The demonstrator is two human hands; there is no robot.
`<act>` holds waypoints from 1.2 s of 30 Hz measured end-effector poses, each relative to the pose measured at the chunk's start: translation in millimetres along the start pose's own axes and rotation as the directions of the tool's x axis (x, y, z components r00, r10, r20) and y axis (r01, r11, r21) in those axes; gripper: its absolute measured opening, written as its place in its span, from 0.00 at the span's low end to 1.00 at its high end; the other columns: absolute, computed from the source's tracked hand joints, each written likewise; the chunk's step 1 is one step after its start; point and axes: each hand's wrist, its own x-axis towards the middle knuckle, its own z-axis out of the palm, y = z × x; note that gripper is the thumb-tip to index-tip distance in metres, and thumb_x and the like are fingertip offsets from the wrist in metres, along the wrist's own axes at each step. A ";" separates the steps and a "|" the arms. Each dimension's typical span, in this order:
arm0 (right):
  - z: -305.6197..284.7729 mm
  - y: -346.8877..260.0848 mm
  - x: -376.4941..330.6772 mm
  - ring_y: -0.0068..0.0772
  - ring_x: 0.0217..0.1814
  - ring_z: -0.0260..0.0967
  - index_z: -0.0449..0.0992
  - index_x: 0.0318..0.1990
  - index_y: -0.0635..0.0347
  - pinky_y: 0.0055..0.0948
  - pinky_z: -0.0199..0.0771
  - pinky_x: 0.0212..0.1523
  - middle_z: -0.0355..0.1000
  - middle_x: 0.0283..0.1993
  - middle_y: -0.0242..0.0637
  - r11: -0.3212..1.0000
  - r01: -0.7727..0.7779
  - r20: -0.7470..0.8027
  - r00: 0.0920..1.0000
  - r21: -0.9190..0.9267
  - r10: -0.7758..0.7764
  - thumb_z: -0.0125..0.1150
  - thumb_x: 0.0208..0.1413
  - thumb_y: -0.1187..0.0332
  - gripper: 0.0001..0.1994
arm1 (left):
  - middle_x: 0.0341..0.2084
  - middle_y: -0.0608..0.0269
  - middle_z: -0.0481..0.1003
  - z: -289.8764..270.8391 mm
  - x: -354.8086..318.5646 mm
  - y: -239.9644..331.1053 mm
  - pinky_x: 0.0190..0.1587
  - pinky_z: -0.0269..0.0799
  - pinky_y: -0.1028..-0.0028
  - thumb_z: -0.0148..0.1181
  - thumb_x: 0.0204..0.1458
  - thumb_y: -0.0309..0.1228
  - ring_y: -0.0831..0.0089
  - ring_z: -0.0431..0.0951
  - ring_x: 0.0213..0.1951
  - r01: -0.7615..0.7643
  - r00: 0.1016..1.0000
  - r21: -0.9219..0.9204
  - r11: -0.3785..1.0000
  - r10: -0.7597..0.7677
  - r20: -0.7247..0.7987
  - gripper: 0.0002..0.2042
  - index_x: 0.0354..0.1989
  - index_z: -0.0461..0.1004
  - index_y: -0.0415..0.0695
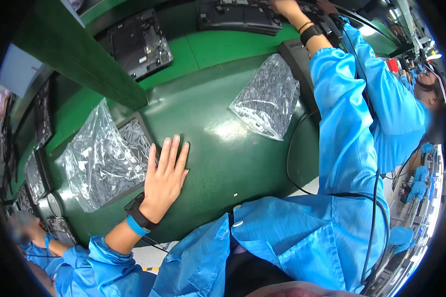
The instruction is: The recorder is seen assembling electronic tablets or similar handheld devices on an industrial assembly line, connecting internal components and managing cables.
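Note:
My left hand lies flat on the green tabletop, palm down, fingers stretched out and holding nothing. Beside its fingertips is a dark tray full of small dark strip-like parts, partly covered by a clear plastic bag. My right arm reaches far forward, and my right hand is at the right end of a black laptop housing at the upper edge. Its fingers are mostly cut off by the picture's edge, so whether they grip the housing does not show.
Another clear bag of dark parts lies right of centre. A second laptop housing rests on the bright green strip behind. A green post rises at left. Black cable hangs at right. Co-workers sit on both sides; one's sleeve is close to my right arm.

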 end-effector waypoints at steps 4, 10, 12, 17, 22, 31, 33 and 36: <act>-52.9 -105.1 7.0 0.58 0.57 0.69 0.79 0.47 0.65 0.43 0.67 0.59 0.73 0.53 0.55 0.719 -0.619 0.714 0.654 0.315 0.250 0.57 0.52 0.47 0.27 | 0.69 0.47 0.52 -3.2 -10.5 -10.6 0.70 0.43 0.49 0.60 0.52 0.36 0.53 0.50 0.70 0.188 0.981 0.112 0.976 -0.191 0.018 0.34 0.68 0.58 0.42; -9.6 -85.0 -10.4 0.47 0.46 0.75 0.78 0.44 0.75 0.42 0.74 0.43 0.76 0.44 0.52 0.099 -0.843 0.788 0.531 0.529 0.311 0.71 0.47 0.57 0.26 | 0.69 0.40 0.49 -22.3 1.6 8.3 0.70 0.40 0.46 0.62 0.51 0.33 0.44 0.48 0.70 0.324 0.943 -0.158 0.933 -0.331 -0.020 0.36 0.68 0.55 0.38; -21.2 -104.1 -5.7 0.46 0.45 0.72 0.74 0.49 0.73 0.47 0.72 0.43 0.73 0.50 0.50 0.085 -0.860 0.781 0.494 0.503 0.383 0.73 0.45 0.62 0.27 | 0.69 0.40 0.48 -28.3 -1.6 16.7 0.70 0.40 0.48 0.61 0.51 0.29 0.42 0.46 0.70 0.389 0.912 -0.250 0.887 -0.408 -0.029 0.35 0.68 0.54 0.36; -89.6 -147.6 -2.1 0.47 0.46 0.73 0.74 0.43 0.76 0.52 0.75 0.47 0.73 0.46 0.50 -0.713 -0.373 0.762 0.546 0.593 0.348 0.63 0.53 0.73 0.14 | 0.68 0.42 0.52 -64.1 10.6 29.2 0.70 0.45 0.56 0.57 0.56 0.28 0.47 0.48 0.71 0.338 0.916 -0.512 0.790 -0.401 -0.015 0.33 0.68 0.52 0.35; -152.1 -195.1 -34.2 0.37 0.43 0.74 0.74 0.41 0.75 0.40 0.75 0.43 0.76 0.42 0.43 -0.664 -0.110 0.592 0.575 0.740 0.564 0.58 0.56 0.77 0.08 | 0.64 0.46 0.61 -55.8 75.4 28.5 0.63 0.64 0.60 0.53 0.63 0.39 0.59 0.64 0.64 0.086 0.862 -0.906 -0.413 -0.425 0.275 0.29 0.67 0.54 0.37; -290.2 -324.4 -160.6 0.32 0.56 0.66 0.60 0.60 0.69 0.34 0.65 0.59 0.68 0.57 0.44 -0.757 0.117 0.474 0.716 0.643 0.513 0.56 0.60 0.73 0.22 | 0.47 0.55 0.76 -28.0 132.7 22.7 0.55 0.71 0.62 0.60 0.58 0.31 0.62 0.76 0.49 -0.472 0.623 -0.706 -0.528 -0.767 0.157 0.15 0.49 0.71 0.34; -295.0 -329.3 -188.6 0.32 0.58 0.65 0.57 0.63 0.69 0.36 0.65 0.60 0.67 0.58 0.46 -0.847 0.043 0.597 0.690 0.530 0.409 0.54 0.64 0.64 0.26 | 0.47 0.55 0.76 -22.8 108.5 18.1 0.54 0.72 0.63 0.60 0.57 0.28 0.63 0.77 0.48 -0.461 0.592 -0.738 -0.492 -0.790 0.158 0.14 0.50 0.72 0.35; -268.1 -298.5 -234.2 0.32 0.51 0.70 0.64 0.60 0.70 0.36 0.73 0.53 0.69 0.55 0.47 -0.830 0.078 0.536 0.729 0.552 0.425 0.52 0.66 0.60 0.23 | 0.48 0.55 0.76 -21.7 44.0 13.3 0.56 0.72 0.66 0.58 0.58 0.27 0.64 0.77 0.50 -0.247 0.674 -0.787 -0.565 -0.684 0.279 0.15 0.52 0.71 0.35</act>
